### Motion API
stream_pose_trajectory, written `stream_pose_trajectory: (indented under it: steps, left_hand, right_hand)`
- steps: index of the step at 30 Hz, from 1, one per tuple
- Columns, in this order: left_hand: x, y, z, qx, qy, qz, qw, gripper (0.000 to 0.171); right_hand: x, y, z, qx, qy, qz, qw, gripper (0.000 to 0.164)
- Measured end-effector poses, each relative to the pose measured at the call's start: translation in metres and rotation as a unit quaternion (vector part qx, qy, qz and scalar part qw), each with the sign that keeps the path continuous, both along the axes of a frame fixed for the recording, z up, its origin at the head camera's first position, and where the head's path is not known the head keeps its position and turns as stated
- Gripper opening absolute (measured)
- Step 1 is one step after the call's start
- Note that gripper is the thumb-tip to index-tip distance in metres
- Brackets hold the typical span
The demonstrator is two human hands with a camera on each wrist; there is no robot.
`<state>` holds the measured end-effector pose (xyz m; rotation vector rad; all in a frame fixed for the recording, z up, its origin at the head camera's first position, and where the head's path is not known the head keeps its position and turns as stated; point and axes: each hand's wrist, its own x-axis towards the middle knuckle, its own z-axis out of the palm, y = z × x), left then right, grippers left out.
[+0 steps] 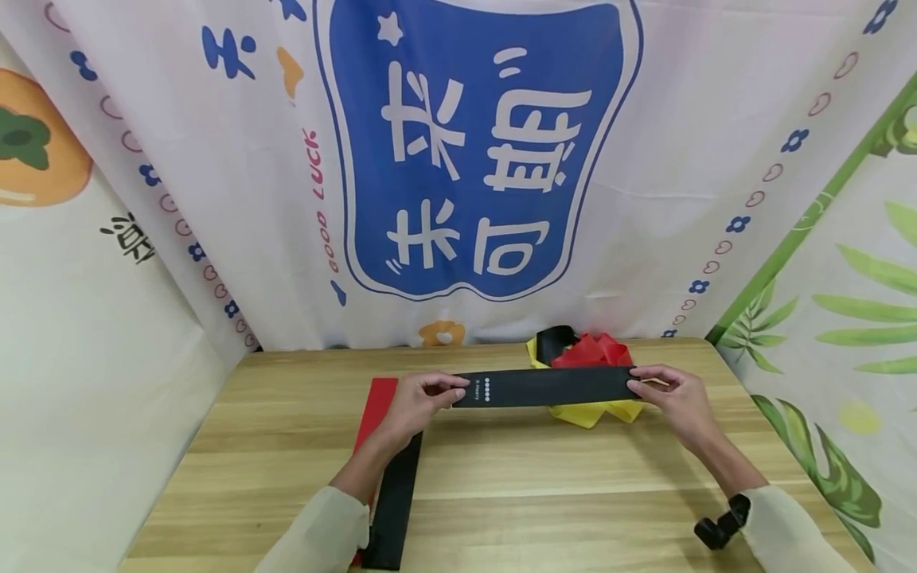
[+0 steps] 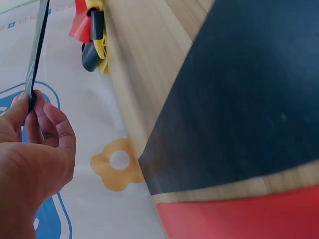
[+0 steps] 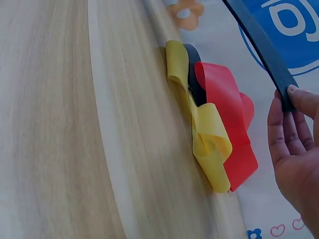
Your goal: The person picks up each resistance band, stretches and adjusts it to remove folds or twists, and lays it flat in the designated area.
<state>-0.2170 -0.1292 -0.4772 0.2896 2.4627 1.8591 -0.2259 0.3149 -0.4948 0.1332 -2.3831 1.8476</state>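
Right now, the left hand (image 1: pixel 423 402) is pinching one end of a black X-Heavy exercise band (image 1: pixel 552 387) between thumb and fingers, and the right hand (image 1: pixel 677 398) is pinching the other end, so the band is running straight between them above the tabletop (image 1: pixel 537 493). Near the far edge, a crumpled red band (image 3: pixel 224 109), yellow band (image 3: pixel 212 129) and black band (image 3: pixel 196 82) are lying bunched together. By the left forearm, a flat red strip (image 1: pixel 376 402) and a flat black strip (image 1: pixel 399 501) are lying side by side.
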Motion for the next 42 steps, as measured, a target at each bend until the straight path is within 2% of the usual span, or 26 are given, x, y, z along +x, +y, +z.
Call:
stream_pose_trajectory:
  steps: [7,14,19,28,34,42]
  left_hand:
    - [0.006,-0.008,0.002,-0.02,0.017,-0.021,0.9994,0.018]
    - [0.014,-0.013,0.002,-0.037,0.032,-0.016,0.9987,0.019]
    - [0.019,-0.017,0.002,-0.06,0.041,-0.01,0.9973,0.024]
    - [0.026,-0.023,0.007,-0.088,0.023,-0.001,0.9959,0.023]
    - [0.034,-0.029,0.006,-0.089,0.011,-0.021,0.9958,0.02]
    - [0.046,-0.037,0.003,-0.097,-0.004,-0.026,0.995,0.015]
  right_hand:
    - [-0.004,-0.008,0.001,-0.024,-0.004,0.011,1.0,0.04]
    - [-0.005,-0.017,0.003,-0.046,-0.004,0.026,0.999,0.041]
    - [-0.008,-0.023,0.004,-0.033,-0.006,0.025,0.999,0.046]
    - [-0.016,-0.037,0.01,-0.012,-0.002,0.012,1.0,0.043]
    - [-0.023,-0.047,0.008,-0.022,0.026,0.015,0.999,0.038]
    - [-0.027,-0.058,0.003,-0.027,0.053,0.027,0.998,0.034]
